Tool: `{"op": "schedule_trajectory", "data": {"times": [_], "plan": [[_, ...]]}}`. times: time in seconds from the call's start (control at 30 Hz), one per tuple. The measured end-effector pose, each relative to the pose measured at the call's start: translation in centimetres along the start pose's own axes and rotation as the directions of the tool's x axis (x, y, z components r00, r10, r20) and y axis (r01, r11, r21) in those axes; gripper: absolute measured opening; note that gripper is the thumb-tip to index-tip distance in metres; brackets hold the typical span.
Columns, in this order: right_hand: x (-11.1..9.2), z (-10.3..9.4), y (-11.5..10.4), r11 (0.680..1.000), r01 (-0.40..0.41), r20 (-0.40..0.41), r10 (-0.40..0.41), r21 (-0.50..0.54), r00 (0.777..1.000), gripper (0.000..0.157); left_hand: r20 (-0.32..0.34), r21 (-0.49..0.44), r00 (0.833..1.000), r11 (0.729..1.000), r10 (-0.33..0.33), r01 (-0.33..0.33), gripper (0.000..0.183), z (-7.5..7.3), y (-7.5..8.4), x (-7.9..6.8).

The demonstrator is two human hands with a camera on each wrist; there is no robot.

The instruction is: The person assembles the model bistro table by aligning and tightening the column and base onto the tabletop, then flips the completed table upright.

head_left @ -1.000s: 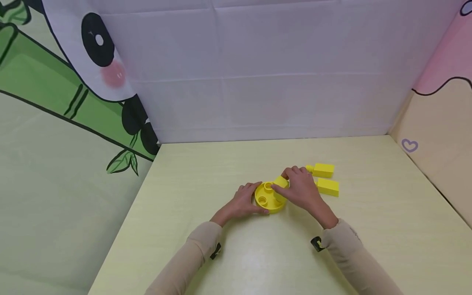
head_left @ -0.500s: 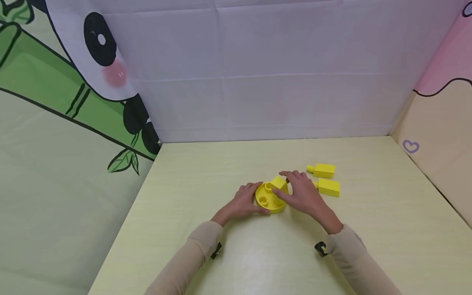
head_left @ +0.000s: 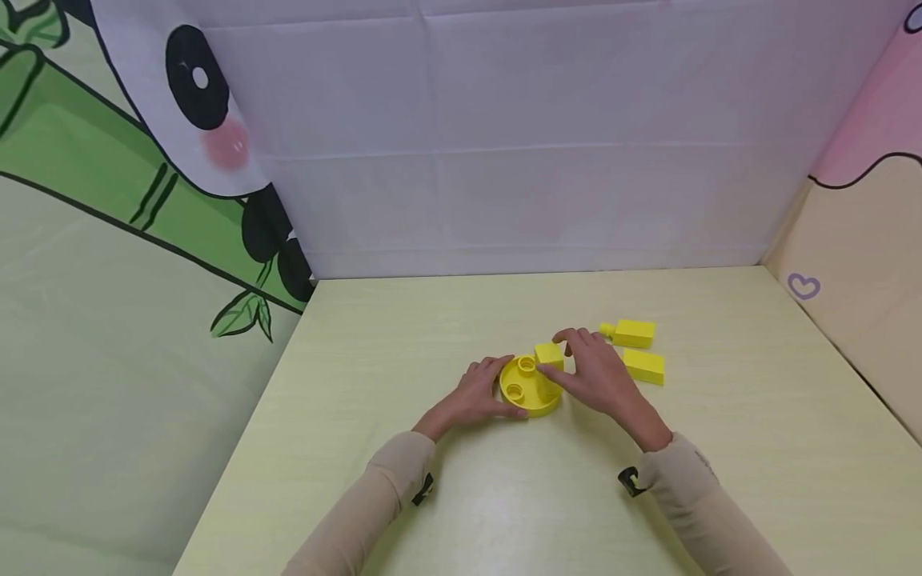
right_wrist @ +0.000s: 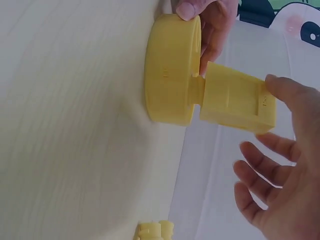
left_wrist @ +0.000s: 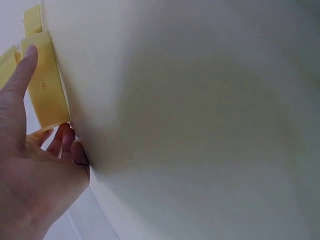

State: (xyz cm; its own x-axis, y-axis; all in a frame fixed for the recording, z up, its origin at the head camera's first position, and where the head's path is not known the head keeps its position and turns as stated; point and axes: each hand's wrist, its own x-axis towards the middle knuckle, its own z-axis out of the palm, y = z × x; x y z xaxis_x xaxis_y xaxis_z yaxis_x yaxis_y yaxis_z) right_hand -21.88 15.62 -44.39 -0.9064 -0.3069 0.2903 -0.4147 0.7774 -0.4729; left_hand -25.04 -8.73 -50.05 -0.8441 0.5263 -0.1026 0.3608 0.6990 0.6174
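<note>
A round, shallow yellow base (head_left: 531, 400) with raised ring sockets lies on the table. My left hand (head_left: 471, 396) grips its left side, thumb at the near edge and fingers round the far edge. A squarish yellow block (right_wrist: 237, 100) stands upright on the base, its narrow neck down at a socket. My right hand (head_left: 598, 374) pinches the block's upper end between thumb and index finger, the other fingers loosely bent beside it. In the left wrist view, the left thumb lies on the base's side (left_wrist: 47, 85).
Two more yellow blocks with knobbed ends lie right of the right hand, a farther block (head_left: 635, 333) and a nearer block (head_left: 643, 366). Around the pale wooden table (head_left: 403, 336) stand printed cloth walls, the white back wall (head_left: 504, 200) behind it.
The block on the base has turned, its top now squarer to the view. My right hand's fingers loosened and shifted round it. The left hand has stayed on the base.
</note>
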Motion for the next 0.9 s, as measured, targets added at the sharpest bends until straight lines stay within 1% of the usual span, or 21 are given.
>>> {"op": "schedule_trajectory", "data": {"times": [0.07,0.17,0.23,0.3,0.4,0.5,0.6,0.73,0.83,0.9], "plan": [[0.03,0.09,-0.04,0.999,-0.015,-0.018,0.015,-0.029,1.000,0.056,0.000,0.004,1.000,1.000,-0.001,0.001,0.102,-0.01,-0.03,-0.01],[0.06,0.15,-0.10,0.999,0.000,-0.016,-0.001,-0.038,1.000,0.058,-0.002,0.001,1.000,1.000,-0.004,0.004,0.102,-0.10,0.01,-0.08],[0.08,0.16,-0.14,0.999,0.020,-0.007,-0.020,-0.040,1.000,0.057,-0.004,-0.001,1.000,1.000,-0.003,0.003,0.103,-0.15,0.03,-0.14],[0.09,0.15,-0.22,0.999,0.023,-0.003,-0.023,-0.044,1.000,0.053,-0.002,0.000,1.000,1.000,-0.002,0.002,0.103,-0.17,0.05,-0.17],[-0.01,0.13,-0.38,0.998,-0.007,-0.010,0.006,-0.059,1.000,0.049,-0.002,-0.002,1.000,1.000,0.005,-0.005,0.103,-0.16,0.07,-0.21],[-0.21,0.06,-0.44,0.996,-0.038,-0.030,0.035,-0.078,0.999,0.051,0.002,-0.007,1.000,1.000,0.004,-0.004,0.102,-0.11,0.15,-0.19],[-0.39,-0.02,-0.40,0.995,-0.038,-0.048,0.033,-0.093,0.998,0.052,0.006,-0.008,1.000,1.000,0.001,-0.001,0.102,-0.07,0.19,-0.21],[-0.50,-0.06,-0.28,0.993,-0.034,-0.061,0.027,-0.111,0.998,0.047,0.005,-0.009,1.000,1.000,-0.002,0.002,0.103,-0.06,0.15,-0.23],[-0.55,-0.09,-0.20,0.989,-0.054,-0.074,0.044,-0.140,0.996,0.045,0.002,-0.005,1.000,1.000,0.000,0.000,0.103,-0.05,0.06,-0.17],[-0.60,-0.15,-0.17,0.987,-0.072,-0.079,0.061,-0.142,0.995,0.047,0.002,-0.004,1.000,1.000,0.002,-0.002,0.103,-0.05,0.02,-0.12]]}}
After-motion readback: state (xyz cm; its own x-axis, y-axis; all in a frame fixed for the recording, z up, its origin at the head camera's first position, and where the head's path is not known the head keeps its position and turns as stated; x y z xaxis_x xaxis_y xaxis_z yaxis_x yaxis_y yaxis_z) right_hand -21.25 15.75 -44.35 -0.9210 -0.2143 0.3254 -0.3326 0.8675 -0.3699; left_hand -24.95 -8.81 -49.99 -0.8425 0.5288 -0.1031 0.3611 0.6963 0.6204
